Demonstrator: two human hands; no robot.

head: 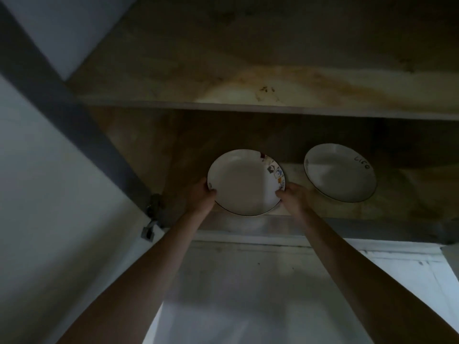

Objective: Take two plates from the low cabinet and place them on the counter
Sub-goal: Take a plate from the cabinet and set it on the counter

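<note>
Already my left hand (207,192) and right hand (293,194) clamp opposite rims of the patterned plate (243,182) at frame centre. It looks like glazed ceramic, so probably stiff, slick and breakable; rim grips suit it.

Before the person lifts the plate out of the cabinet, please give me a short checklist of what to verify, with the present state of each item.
1. Left hand on the patterned plate rim: ok.
2. Right hand on the opposite rim: ok.
3. Second plate apart from the held one: ok.
4. Shelf above leaves room to lift: cannot tell.
5. Counter ready to receive it: cannot tell, out of view.
</note>
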